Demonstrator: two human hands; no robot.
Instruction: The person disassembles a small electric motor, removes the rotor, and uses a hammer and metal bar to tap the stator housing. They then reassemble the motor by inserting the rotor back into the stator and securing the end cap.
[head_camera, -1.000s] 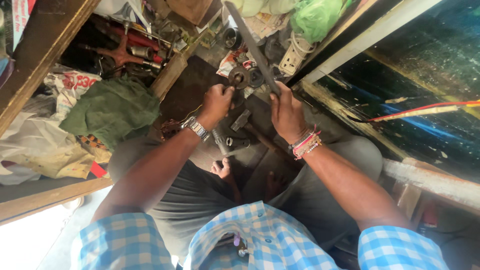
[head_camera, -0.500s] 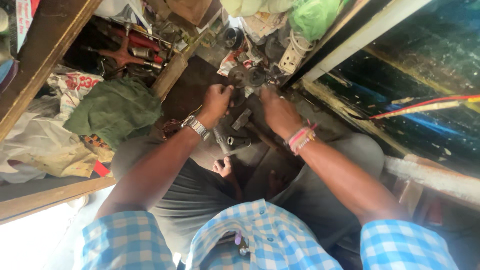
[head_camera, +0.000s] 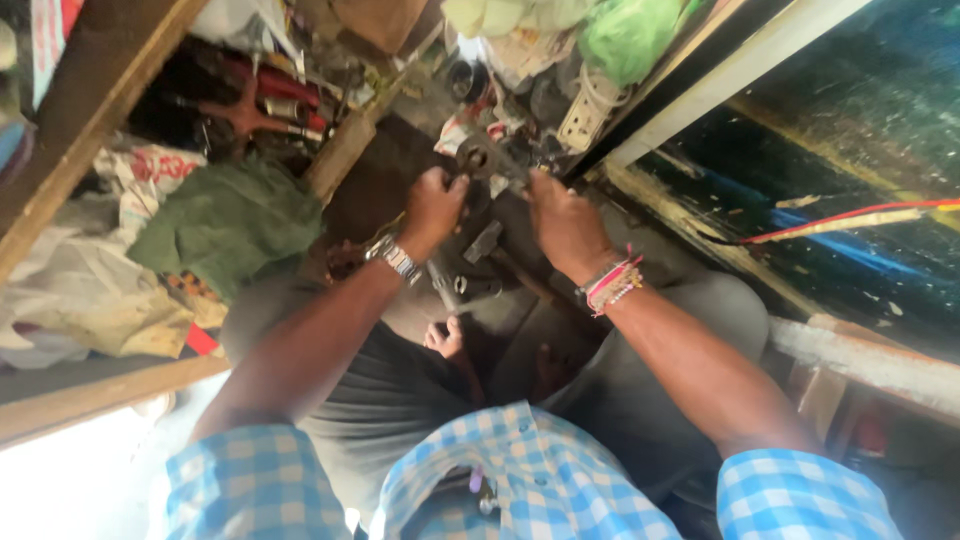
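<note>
Seen from above, a seated person in a blue and white checked shirt and grey trousers reaches both arms forward over their lap. Both hands meet on a dark metal part (head_camera: 487, 160) with a round hole in it, held between the two hands just past the fingertips.

Their left hand (head_camera: 435, 205) is curled into a closed fist around the left edge of the metal part, knuckles up. A metal wristwatch (head_camera: 392, 258) sits on that wrist. Their right hand (head_camera: 562, 222) is also folded down, fingers bent over the right side of the part; how firmly it grips cannot be told, because the fingertips are hidden behind the back of the hand. Coloured thread bracelets (head_camera: 612, 284) circle the right wrist.

Just below and between the two hands, small grey metal pieces (head_camera: 470, 270) lie on the dark floor close to the person's bare foot (head_camera: 445, 338).

Left of the left hand, near it, lies a crumpled green cloth (head_camera: 228, 222). Beyond that cloth, farther left and up, a red cross-shaped wrench (head_camera: 245, 112) rests among dark clutter beside a wooden beam (head_camera: 100, 100). Ahead of the right hand, a white power strip (head_camera: 583, 115) stands near a green plastic bag (head_camera: 625, 35). Well to the right of the right hand, a red and yellow wire (head_camera: 850, 218) runs across a dark painted panel.
</note>
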